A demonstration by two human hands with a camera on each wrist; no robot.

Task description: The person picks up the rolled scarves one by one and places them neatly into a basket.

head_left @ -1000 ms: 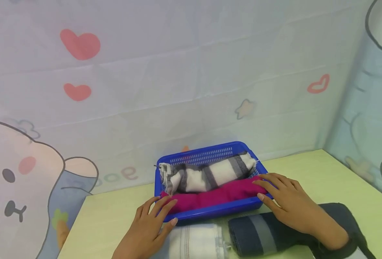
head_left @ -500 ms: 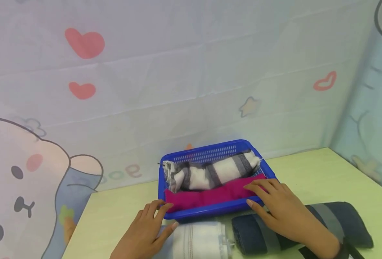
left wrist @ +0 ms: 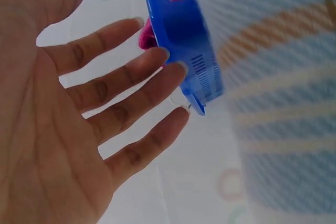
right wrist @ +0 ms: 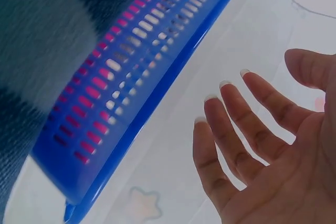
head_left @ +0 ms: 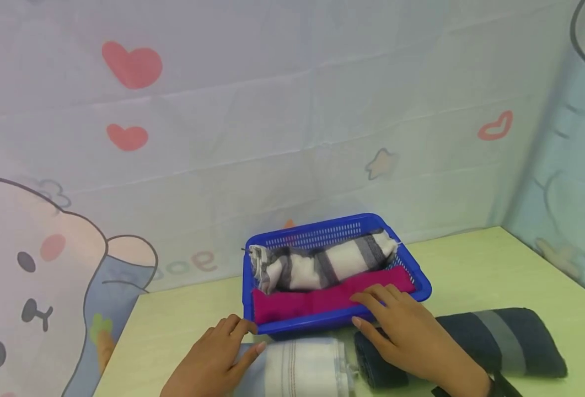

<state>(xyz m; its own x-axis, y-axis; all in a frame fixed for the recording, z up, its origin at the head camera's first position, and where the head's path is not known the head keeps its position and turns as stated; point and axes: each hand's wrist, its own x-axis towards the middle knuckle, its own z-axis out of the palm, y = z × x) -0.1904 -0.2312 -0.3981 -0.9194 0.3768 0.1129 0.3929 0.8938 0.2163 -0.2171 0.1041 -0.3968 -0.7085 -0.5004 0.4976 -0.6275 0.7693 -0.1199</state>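
Observation:
A blue plastic basket (head_left: 317,321) holds a grey-and-white striped rolled cloth (head_left: 344,259) at its back and a magenta folded cloth (head_left: 292,305) along its front. My left hand (head_left: 213,355) is at the basket's front left corner, fingers spread and holding nothing; in the left wrist view its fingertips overlap the rim. Close over the front rim, toward the right, hovers my right hand (head_left: 411,342). Its fingers (right wrist: 244,124) are loosely bent and apart from the basket in the right wrist view, with nothing between them.
In front of the basket lie a white and pale blue rolled cloth (head_left: 297,366) and, to its right, a dark navy roll with grey bands (head_left: 510,342). All rest on a pale yellow-green table (head_left: 471,264). A printed curtain (head_left: 272,110) hangs behind.
Both hands have drawn back from the basket toward the person. The right hand also moved left, uncovering the magenta cloth's right end and the basket's right corner. The cloths stay in place.

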